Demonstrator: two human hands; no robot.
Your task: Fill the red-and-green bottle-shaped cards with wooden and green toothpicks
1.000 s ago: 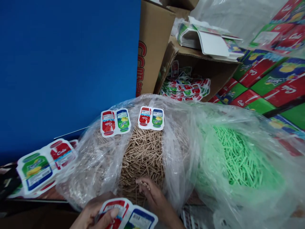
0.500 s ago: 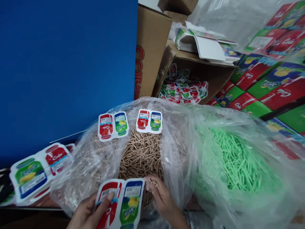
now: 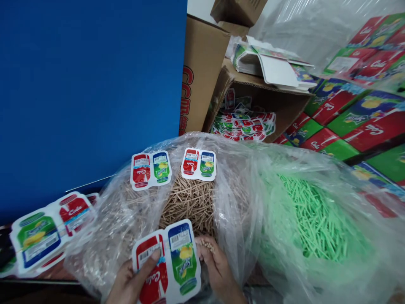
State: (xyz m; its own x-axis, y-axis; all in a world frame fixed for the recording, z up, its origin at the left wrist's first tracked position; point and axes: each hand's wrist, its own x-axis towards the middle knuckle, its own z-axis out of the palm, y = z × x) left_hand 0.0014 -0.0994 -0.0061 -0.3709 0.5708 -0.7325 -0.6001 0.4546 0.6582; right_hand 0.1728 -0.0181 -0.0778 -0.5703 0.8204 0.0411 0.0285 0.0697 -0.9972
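My left hand [image 3: 128, 280] is closed on a jar-shaped double packet [image 3: 185, 264] printed Cola and Sprite, thumb on its red half. The packet tilts, its right edge close beside my right hand [image 3: 220, 270]. The fingers of my right hand curl round a small bunch of thin brown sticks [image 3: 208, 245], whose ends show. Both hands are over the near edge of a clear plastic bag full of loose brown sticks [image 3: 190, 200]. Two similar packets lie on the bag, a left packet [image 3: 151, 170] and a right packet [image 3: 198, 164].
At the left edge lies a pile of larger-looking packets [image 3: 38, 240]. A bag of green sticks [image 3: 316, 219] stands to the right. Behind are a cardboard box [image 3: 268, 99] holding many packets, a blue panel [image 3: 91, 84] and stacked printed cartons [image 3: 357, 114].
The packet in my left hand has moved up and to the right, tilting toward my right hand. My right hand has shifted slightly right, still holding the sticks. The view has tipped slightly.
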